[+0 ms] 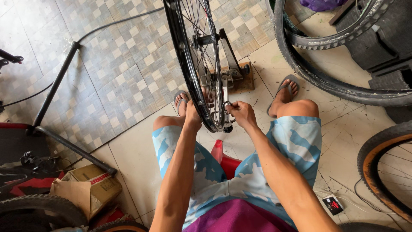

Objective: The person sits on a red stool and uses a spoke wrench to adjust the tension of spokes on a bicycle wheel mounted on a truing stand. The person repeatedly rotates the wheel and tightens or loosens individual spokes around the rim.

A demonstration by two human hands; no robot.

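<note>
— Patterned tiles on the far left of the floor point(120, 77), plain cracked slabs on the near and right side. Crowded with cycle parts all round.

— And in the middle?

— Bare wheel rim point(182, 64), spoked, no tyre on it. Stands upright between the knees, clamped at the hub in a black stand point(231, 64) on a wooden base point(245, 81).

— Hands?

— Left hand point(193, 118) at the near bottom of the rim, grip clenched round it as far as shows; fingers mostly hidden behind. Right hand point(242, 114) just right of the rim, grip pinched on a small ring-shaped tool point(225, 105) that sits against the spokes close to the rim.

— How far along, then?

— Judging by the layout: mounted and steadied already, tool set in place. Hard to tell how many spokes are dealt with; nothing marks them. No tyre or tube fitted.

— Anything else near?

— Red stool point(223, 159) under the blue-and-white shorts. Loose black tyre point(326, 81) on the far right, touching the floor. Tan-walled wheel point(377, 172) at the near right edge, well apart from the hands. Small black packet point(332, 205) on the floor near the right knee. Torn cardboard box point(86, 187) near left, beside a black metal bar point(56, 86) slanting across the tiles.

— Feet?

— Grey sandals point(286, 86), one either side of the stand.
</note>
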